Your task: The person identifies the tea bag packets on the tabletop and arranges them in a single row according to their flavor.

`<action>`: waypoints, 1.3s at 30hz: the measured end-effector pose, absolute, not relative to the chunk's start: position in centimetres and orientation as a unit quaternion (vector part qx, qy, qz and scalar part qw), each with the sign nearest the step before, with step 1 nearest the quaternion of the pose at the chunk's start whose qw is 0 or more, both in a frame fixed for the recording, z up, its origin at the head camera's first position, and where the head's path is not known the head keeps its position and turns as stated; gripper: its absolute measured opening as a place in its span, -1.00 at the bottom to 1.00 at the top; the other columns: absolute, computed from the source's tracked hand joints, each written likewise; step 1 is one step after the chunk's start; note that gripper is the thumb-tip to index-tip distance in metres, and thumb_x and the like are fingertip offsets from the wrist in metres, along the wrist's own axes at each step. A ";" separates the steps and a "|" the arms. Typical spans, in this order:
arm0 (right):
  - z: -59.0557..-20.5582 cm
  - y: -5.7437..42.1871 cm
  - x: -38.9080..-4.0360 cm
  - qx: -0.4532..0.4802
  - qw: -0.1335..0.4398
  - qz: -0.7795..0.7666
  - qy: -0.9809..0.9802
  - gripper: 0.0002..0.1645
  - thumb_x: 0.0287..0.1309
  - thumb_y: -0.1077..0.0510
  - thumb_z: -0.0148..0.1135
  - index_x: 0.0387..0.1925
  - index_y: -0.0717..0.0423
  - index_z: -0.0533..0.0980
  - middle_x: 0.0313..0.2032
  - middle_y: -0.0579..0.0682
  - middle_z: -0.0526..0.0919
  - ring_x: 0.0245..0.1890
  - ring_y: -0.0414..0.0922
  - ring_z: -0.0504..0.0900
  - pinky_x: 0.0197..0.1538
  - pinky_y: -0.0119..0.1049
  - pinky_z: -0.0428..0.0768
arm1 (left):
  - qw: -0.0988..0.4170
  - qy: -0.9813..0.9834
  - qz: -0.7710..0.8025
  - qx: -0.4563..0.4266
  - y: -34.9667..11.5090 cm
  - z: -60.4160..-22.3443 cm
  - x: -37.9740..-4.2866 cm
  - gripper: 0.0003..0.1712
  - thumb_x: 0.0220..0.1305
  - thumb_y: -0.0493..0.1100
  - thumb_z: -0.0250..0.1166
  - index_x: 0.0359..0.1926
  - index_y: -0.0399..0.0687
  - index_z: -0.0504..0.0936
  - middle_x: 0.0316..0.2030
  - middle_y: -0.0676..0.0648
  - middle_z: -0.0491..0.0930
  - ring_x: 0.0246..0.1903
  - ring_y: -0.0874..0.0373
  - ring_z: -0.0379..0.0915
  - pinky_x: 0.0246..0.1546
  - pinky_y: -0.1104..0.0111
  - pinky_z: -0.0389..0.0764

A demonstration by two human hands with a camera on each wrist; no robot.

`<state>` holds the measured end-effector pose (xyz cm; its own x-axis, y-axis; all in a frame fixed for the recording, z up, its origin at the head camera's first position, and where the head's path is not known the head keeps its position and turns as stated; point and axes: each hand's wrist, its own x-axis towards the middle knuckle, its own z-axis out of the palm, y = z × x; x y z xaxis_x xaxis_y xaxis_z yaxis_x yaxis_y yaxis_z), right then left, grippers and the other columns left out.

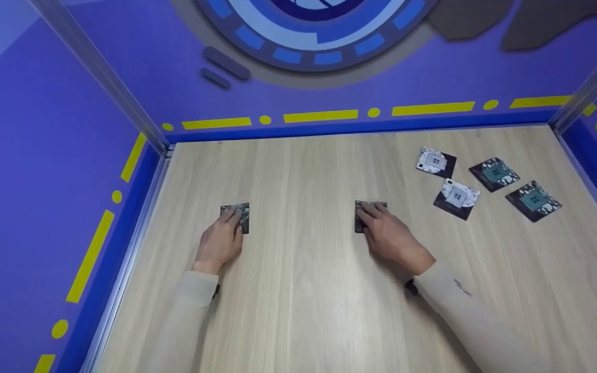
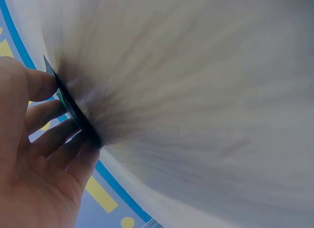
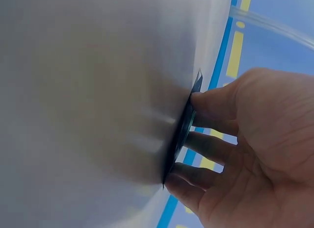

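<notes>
In the head view, my left hand lies over the lower left of a dark square card printed with a mottled pattern. My right hand is on a similar dark card, level with the first and to its right. From the left wrist view, the thumb and bent fingers hold the thin card close against the table. Likewise in the right wrist view, thumb and fingers hold the other card at the surface. The hands partly hide both printed faces.
Several square cards lie apart at the right: two whitish ones with a grey chip-like print, and two dark ones with a green chip-like print. The wood-grain table is bordered by blue-purple panels and metal frame posts.
</notes>
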<state>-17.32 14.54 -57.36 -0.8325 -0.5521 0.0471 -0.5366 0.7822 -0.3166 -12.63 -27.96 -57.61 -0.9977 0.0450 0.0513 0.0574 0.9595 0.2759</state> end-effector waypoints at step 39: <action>-57.6 -6.4 -17.2 -0.328 0.048 -0.010 0.944 -0.32 0.54 0.12 -0.03 0.61 0.08 0.30 0.63 0.12 0.28 0.63 0.14 0.26 0.69 -0.13 0.20 | 0.026 -0.984 -0.174 -0.037 -28.5 -58.0 -12.7 -0.45 0.56 -0.20 0.15 0.46 -0.31 0.50 0.53 -0.31 0.39 0.51 -0.27 0.34 0.50 -0.09 0.45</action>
